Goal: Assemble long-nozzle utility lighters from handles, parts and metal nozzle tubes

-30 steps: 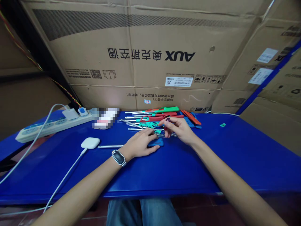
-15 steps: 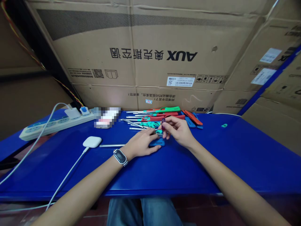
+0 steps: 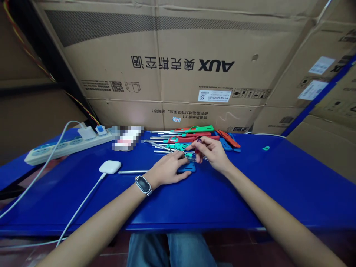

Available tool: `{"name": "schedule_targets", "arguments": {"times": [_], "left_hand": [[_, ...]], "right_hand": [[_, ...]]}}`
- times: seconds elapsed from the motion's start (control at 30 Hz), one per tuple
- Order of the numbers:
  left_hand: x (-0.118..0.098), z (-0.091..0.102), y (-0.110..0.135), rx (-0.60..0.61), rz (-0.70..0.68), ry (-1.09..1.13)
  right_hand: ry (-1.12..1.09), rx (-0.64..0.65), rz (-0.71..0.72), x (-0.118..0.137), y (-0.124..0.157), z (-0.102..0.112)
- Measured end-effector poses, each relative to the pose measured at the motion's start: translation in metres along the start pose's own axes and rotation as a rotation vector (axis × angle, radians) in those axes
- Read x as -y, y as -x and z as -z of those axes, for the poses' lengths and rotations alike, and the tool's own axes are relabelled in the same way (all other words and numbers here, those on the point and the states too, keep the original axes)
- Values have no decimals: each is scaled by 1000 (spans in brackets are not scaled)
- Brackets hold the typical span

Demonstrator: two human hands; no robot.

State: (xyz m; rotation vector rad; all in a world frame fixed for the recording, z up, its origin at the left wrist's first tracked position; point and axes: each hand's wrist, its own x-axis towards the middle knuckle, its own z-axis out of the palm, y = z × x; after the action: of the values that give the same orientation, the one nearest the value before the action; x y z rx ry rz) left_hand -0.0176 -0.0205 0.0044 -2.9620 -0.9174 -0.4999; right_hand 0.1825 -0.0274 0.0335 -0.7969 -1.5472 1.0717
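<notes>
My left hand (image 3: 168,170) lies over a blue plastic handle piece (image 3: 187,168) on the blue table (image 3: 250,193), its fingers curled down on the piece. A metal tube (image 3: 132,171) sticks out to the left of that hand along the table. My right hand (image 3: 210,150) hovers just to the right, its fingertips pinched on a small dark purple part (image 3: 198,141) above the blue piece. Behind both hands lies a pile of long-nosed lighters (image 3: 189,136) with red, green and teal handles and metal tubes.
A white charger puck (image 3: 110,167) with its cable lies at the left, and a power strip (image 3: 66,145) sits further back left. Orange and blue handle shells (image 3: 228,139) lie right of the pile. One small teal bit (image 3: 265,148) rests at the far right. Cardboard boxes (image 3: 183,63) wall the back.
My right hand has shifted slightly, with the purple part held a little lower over the blue piece. The left hand stays on the blue piece.
</notes>
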Motion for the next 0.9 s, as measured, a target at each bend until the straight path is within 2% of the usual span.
{"name": "schedule_targets", "arguments": {"times": [0.1, 0.27, 0.37, 0.47, 0.6, 0.67, 0.9], "left_hand": [[-1, 1, 0, 4, -2, -7], [-1, 1, 0, -1, 4, -8], [-1, 0, 0, 7, 5, -17], [-1, 0, 0, 1, 0, -24], [-1, 1, 0, 2, 3, -20], [-1, 1, 0, 1, 7, -7], [0, 0, 0, -12, 12, 30]], "right_hand": [[1, 20, 17, 4, 1, 3], [-24, -182, 75, -5, 0, -10], [-51, -229, 53, -9, -2, -14], [-60, -139, 16, -5, -3, -8], [-1, 81, -46, 6, -2, 8], [0, 117, -57, 8, -2, 12], [-63, -165, -9, -6, -4, -4]]}}
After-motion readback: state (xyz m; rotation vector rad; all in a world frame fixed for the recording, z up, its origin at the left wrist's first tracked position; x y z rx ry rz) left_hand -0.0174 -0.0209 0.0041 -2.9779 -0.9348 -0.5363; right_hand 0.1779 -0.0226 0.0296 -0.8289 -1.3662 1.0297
